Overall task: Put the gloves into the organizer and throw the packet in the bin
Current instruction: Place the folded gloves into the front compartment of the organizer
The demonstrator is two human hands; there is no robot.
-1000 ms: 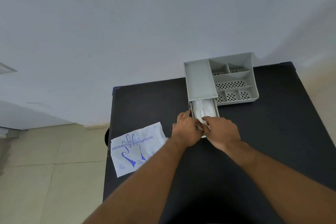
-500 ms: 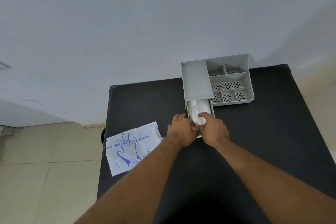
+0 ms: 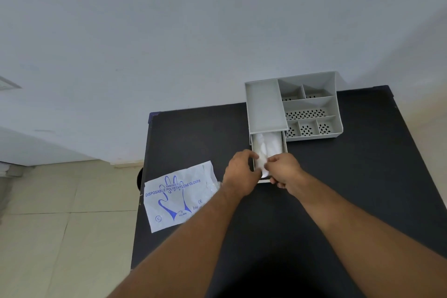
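While my arms reach forward from the near edge, the black table fills most of what lies below me, and the grey organizer stands at its far edge against the pale wall. That organizer is my landmark: its right part is split into open compartments with perforated floors, its left part is a flat-topped block, and from under that block a drawer sticks out toward me. Well to the left of the organizer and nearer to me, the white packet lies flat at the table's left edge, printed in blue with a hand outline and the words "DISPOSABLE POLYETHYLENE GLOVES"; one corner hangs over the edge above the tiled floor. Inside the pulled-out drawer lie the gloves, a crumpled, translucent white bundle that runs the length of the visible drawer. My left hand sits at the drawer's near left corner, fingers curled closed on the near end of the gloves. My right hand is just beside it at the drawer's front, thumb and fingertips pinching the same near end of the bundle.
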